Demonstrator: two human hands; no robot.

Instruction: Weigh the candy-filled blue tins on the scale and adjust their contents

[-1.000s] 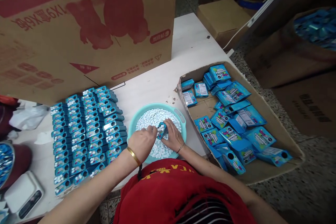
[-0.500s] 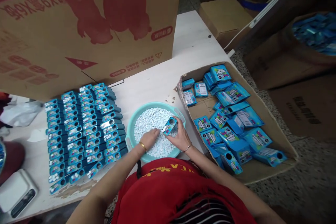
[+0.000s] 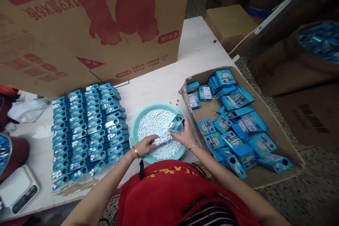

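A turquoise basin [image 3: 136,122] of small white candies [image 3: 150,122] stands in front of me. Over its right side, my right hand [image 3: 187,135] grips a small blue candy box [image 3: 176,123], tilted, with a round dark hole at its upper end and a few white candies at its lower end. My left hand [image 3: 145,145] is at the basin's left front, fingertips among the candies, thumb and fingers apart. Some candies beside those fingertips look heaped or blurred. To the left, similar blue boxes [image 3: 96,123] stand in several rows, many with white candies on top.
A shallow cardboard tray [image 3: 197,111] at right holds several blue boxes. Behind the rows rises a big printed carton [image 3: 127,56]. A white scale [image 3: 16,187] and a dark red tub [image 3: 19,153] are at far left. An open carton [image 3: 275,60] of blue packs stands beyond the table.
My left hand has drawn back slightly to the left, and its thumb and fingers have spread. The box in my right hand stays over the basin. The camera view has shifted a little.
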